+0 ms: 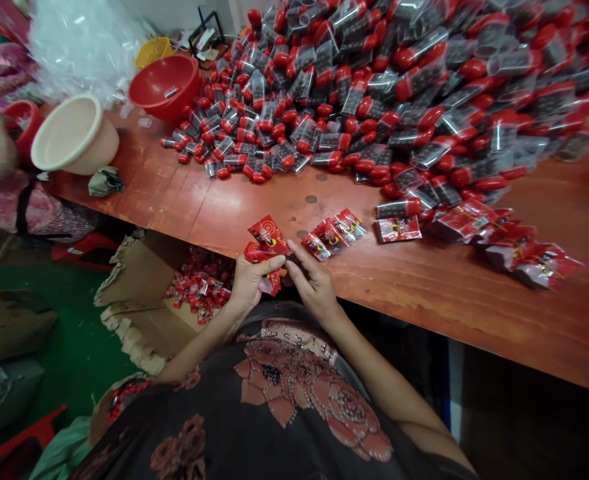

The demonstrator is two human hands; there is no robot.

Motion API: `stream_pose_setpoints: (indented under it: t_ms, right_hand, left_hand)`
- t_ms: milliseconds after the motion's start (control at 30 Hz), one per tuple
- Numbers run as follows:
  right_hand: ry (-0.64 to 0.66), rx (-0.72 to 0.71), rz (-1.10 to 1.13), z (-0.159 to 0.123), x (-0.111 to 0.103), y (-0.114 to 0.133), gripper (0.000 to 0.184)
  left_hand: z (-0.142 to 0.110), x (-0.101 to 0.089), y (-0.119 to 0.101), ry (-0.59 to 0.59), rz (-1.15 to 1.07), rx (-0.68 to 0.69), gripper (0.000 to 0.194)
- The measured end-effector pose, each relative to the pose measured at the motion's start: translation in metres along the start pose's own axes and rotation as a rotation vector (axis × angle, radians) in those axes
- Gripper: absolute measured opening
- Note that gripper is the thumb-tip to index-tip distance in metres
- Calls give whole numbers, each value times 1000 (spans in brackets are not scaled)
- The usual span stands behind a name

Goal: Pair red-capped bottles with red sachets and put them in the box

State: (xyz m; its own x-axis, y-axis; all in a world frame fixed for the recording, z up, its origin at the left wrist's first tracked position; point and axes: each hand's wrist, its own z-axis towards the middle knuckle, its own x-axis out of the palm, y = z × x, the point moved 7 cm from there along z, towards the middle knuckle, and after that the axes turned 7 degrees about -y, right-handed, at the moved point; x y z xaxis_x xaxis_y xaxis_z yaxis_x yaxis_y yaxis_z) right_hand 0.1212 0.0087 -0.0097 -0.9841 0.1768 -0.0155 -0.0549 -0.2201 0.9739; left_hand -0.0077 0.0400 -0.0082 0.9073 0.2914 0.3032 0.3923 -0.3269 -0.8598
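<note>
My left hand (250, 283) holds a bunched pair of red foil packets (265, 243) upright between thumb and fingers, over the table's front edge. My right hand (314, 283) is close beside it, its fingertips at the packets' lower right edge. Just to the right, a few similar packets (332, 230) lie flat on the reddish-brown wooden table (424, 293). More packets (509, 240) lie in a loose heap further right.
A large heap of clear tubes with red caps (354, 107) covers the table's far side. Below the front edge, an open cardboard box (144, 293) holds red packets. A red bowl (164, 87) and a beige basin (74, 133) stand at the table's left end.
</note>
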Motion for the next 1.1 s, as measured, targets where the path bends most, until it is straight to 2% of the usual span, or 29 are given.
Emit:
stream_pose_setpoints:
  t_ms: [133,233,300,400,500,567,633,733,800,933,1100]
  right_hand:
    - [-106,91,113,-4,-2,-8,34]
    - [-163,86,140,-6,-3,-9,23]
    - [-164,69,86,-7,-3,-8,27]
    - [-161,103,-9,-7,-3,-11,43]
    - [-170,139,-84,-7,-5,-15,43]
    - [-175,81,-151,-4,-8,-12,40]
    - [-195,-61,-249,0,-13,-3,38]
    - [-236,-295,-394,3,-18,10,45]
    - [-246,-392,-459,3,-19,15,50]
    - [-214,-475,-537,0,-14,20,59]
    - [-139,-504,-518,-3,-7,25,63]
  left_hand:
    - [-1,-2,2,-16,28,-18,26]
    - [-1,-3,4,-26,35,-25,26]
    - [-2,-3,7,-34,44,-24,28]
    - [-2,-4,10,-41,66,-33,27]
    - [2,-7,10,-23,83,-23,25]
    - [5,-10,7,-8,99,-26,28]
    - [8,-13,5,4,89,-49,37]
    - [7,-14,2,32,10,-97,44]
    - [5,-11,1,38,-29,-121,43]
    - [2,-3,3,43,-21,-132,33]
    - [2,1,2,47,17,-91,34]
